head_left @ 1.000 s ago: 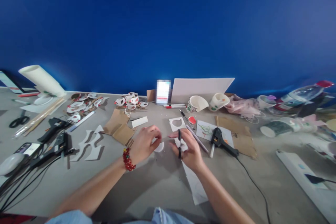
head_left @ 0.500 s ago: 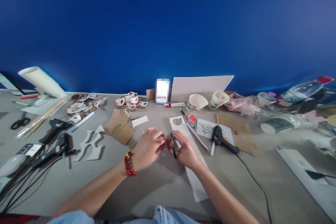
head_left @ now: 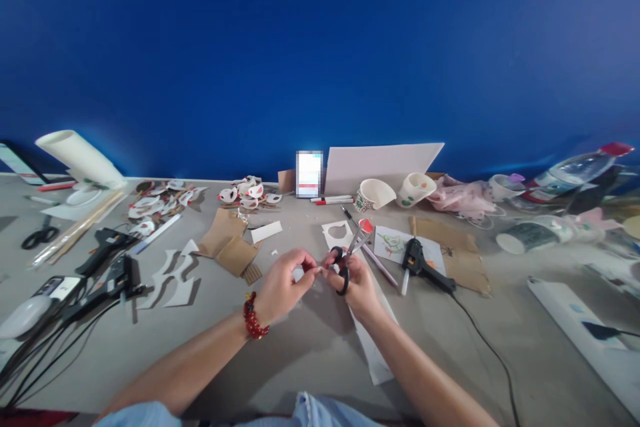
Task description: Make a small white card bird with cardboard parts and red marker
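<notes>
My left hand (head_left: 285, 283), with a red bead bracelet at the wrist, is closed. Its thumb and finger pinch a small white piece of paper (head_left: 320, 270). Black-handled scissors (head_left: 355, 241) are held in my right hand (head_left: 361, 287), blades pointing up and away to the right. The right thumb and fingertip meet the left fingertips at the small piece, so its shape is mostly hidden. Under the right hand lies a long white paper strip (head_left: 373, 340). Beyond it is a white sheet with a round hole (head_left: 330, 235).
Glue guns (head_left: 424, 269) lie at right and left (head_left: 107, 283), with cables. Brown cardboard (head_left: 235, 253), white cutouts (head_left: 180, 280), red-and-white paper shapes (head_left: 250, 192), paper cups (head_left: 373, 195) and a bottle (head_left: 575, 170) stand around. A phone (head_left: 309, 175) leans at the back.
The hands came together and the fingertips now meet at a small white piece. The scissors turned in my right hand so the blades show. A tiny white scrap now lies near the cardboard.
</notes>
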A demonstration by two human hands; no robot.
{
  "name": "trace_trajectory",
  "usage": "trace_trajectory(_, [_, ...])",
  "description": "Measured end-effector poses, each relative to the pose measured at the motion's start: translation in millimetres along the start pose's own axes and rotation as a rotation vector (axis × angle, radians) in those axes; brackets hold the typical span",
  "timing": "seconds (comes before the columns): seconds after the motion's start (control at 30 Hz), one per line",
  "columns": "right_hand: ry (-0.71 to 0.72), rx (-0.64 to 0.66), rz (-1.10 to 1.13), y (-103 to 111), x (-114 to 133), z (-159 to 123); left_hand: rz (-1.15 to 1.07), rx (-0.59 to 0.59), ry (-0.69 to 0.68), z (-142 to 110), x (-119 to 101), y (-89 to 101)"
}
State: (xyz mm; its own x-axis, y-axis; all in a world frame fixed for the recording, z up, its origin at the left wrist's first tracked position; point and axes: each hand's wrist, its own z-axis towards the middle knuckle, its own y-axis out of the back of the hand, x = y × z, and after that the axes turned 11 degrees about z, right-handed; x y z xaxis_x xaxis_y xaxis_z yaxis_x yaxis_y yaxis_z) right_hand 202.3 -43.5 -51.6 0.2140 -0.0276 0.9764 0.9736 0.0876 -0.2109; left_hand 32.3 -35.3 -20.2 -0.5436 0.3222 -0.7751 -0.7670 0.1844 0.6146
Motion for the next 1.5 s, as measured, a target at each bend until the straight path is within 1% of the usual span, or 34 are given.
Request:
trace_trajectory(0.1, [0.047, 0.006, -0.113, 1, 2, -1, -0.036, 0.01, 0.031, 1, 2, 1.6])
trace_trajectory(0.17, [0.141, -0.021, -0.283, 4, 9, -2, -0.071, 0.002, 0.066, 3, 4, 5.1])
trace_trajectory(0.27, [0.346, -0.128, -0.576, 9, 23, -5, -0.086, -0.067, 0.116, 8, 10, 12.2])
trace_trajectory(0.3, [0.393, -0.151, -0.63, 9, 27, -7, -0.083, -0.103, 0.121, 10, 12, 14.6])
trace_trajectory(0.33, [0.408, -0.148, -0.649, 9, 29, -8, -0.085, -0.141, 0.121, 12, 14, 17.0])
trace_trajectory(0.37, [0.377, -0.111, -0.633, 8, 30, -10, -0.097, -0.179, 0.121, 14, 16, 19.3])
trace_trajectory(0.4, [0.299, -0.037, -0.58, 6, 30, -11, -0.118, -0.214, 0.126, 15, 17, 21.5])
trace_trajectory(0.43, [0.182, 0.06, -0.492, 3, 29, -12, -0.148, -0.24, 0.134, 16, 18, 23.4])
trace_trajectory(0.5, [-0.099, 0.265, -0.267, -4, 24, -14, -0.209, -0.274, 0.158, 17, 19, 26.8])
trace_trajectory(0.53, [-0.22, 0.343, -0.163, -8, 21, -14, -0.23, -0.283, 0.164, 17, 18, 28.1])
trace_trajectory(0.57, [-0.308, 0.393, -0.083, -10, 19, -14, -0.244, -0.289, 0.168, 17, 17, 29.2])
trace_trajectory(0.63, [-0.396, 0.421, -0.014, -14, 15, -13, -0.265, -0.303, 0.172, 16, 15, 30.5])
trace_trajectory(0.83, [-0.449, 0.417, -0.024, -11, 13, -12, -0.378, -0.326, 0.19, 14, 12, 28.7])
trace_trajectory(1.03, [-0.326, 0.461, -0.127, -8, 13, -11, -0.518, -0.333, 0.2, 15, 15, 22.6])
trace_trajectory(1.1, [-0.309, 0.475, -0.142, -8, 14, -11, -0.546, -0.328, 0.193, 15, 14, 22.2])
trace_trajectory(1.2, [-0.323, 0.48, -0.135, -8, 13, -11, -0.524, -0.312, 0.167, 14, 11, 23.8])
trace_trajectory(1.33, [-0.354, 0.466, -0.056, -10, 7, -11, -0.437, -0.287, 0.144, 12, 5, 25.1])
trace_trajectory(1.5, [-0.344, 0.405, -0.036, -12, 0, -12, -0.428, -0.228, 0.125, 7, 0, 17.8])
